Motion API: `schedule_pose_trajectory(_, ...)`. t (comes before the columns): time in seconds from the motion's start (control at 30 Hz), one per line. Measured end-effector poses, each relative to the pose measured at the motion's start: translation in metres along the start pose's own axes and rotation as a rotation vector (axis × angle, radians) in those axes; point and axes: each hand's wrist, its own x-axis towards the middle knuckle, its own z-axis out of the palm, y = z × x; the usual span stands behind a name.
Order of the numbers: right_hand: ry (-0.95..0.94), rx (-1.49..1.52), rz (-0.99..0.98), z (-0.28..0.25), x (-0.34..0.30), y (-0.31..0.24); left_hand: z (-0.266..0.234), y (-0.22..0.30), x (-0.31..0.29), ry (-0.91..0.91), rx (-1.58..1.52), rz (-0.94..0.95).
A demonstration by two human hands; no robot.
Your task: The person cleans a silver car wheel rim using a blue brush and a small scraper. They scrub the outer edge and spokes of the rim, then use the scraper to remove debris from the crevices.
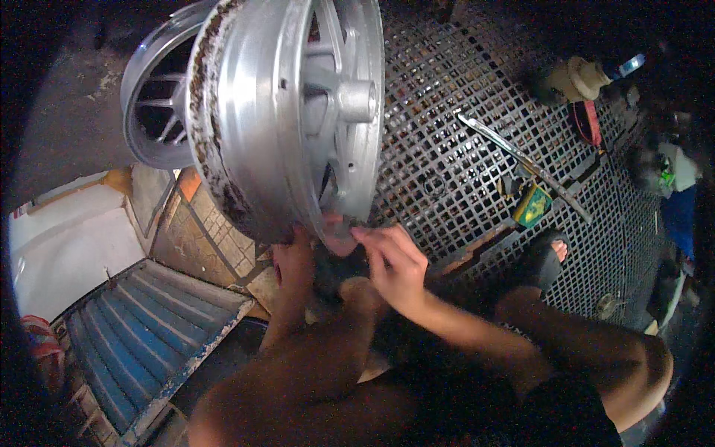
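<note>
A bare metal wheel rim [257, 97] stands on edge in front of me, its spokes and hub facing right. A dark, crusty band runs along its left edge. My left hand [294, 261] is at the bottom of the rim, fingers curled up against its underside and partly hidden in shadow. Beside the rim's lower right edge, my right hand [398, 268] is closed in a pinch, fingertips at the metal. Something pinkish and blurred lies between the two hands; whether it is a held piece or a reflection, I cannot tell.
Behind stands a second wheel rim [141, 104]. On the floor grating [432, 141] at right lie a long metal bar [525, 164] and a green-yellow box [532, 206]. A blue slatted metal panel [149, 335] is at lower left, under a white bin [82, 246]. My bare knees flank the work.
</note>
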Motion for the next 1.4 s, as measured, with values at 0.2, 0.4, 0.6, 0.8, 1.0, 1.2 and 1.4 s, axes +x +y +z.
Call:
schedule_pose_trajectory(0.2,0.043,0.007,0.059,0.001,0.005,-0.018,0.003,0.036,0.002,-0.108,-0.064,0.092)
schedule_pose_trajectory(0.4,-0.014,-0.027,0.137,-0.001,-0.005,-0.01,0.024,0.055,0.002,-0.163,-0.408,0.157)
schedule_pose_trajectory(0.6,-0.113,-0.003,0.299,0.003,-0.041,0.014,-0.001,0.02,0.021,-0.1,0.193,0.298)
schedule_pose_trajectory(0.8,0.124,0.027,0.495,-0.015,-0.005,0.067,0.018,0.052,-0.02,-0.199,0.2,0.27)
schedule_pose_trajectory(1.0,0.032,0.027,0.254,0.0,0.013,0.064,0.018,0.121,-0.033,-0.47,-0.204,0.325)
schedule_pose_trajectory(1.2,-0.073,0.074,0.066,-0.001,0.003,0.01,-0.012,0.032,0.005,-0.084,0.022,0.327)
schedule_pose_trajectory(1.4,-0.092,0.12,0.0,-0.008,0.013,-0.016,0.006,0.064,-0.018,-0.383,-0.015,0.289)
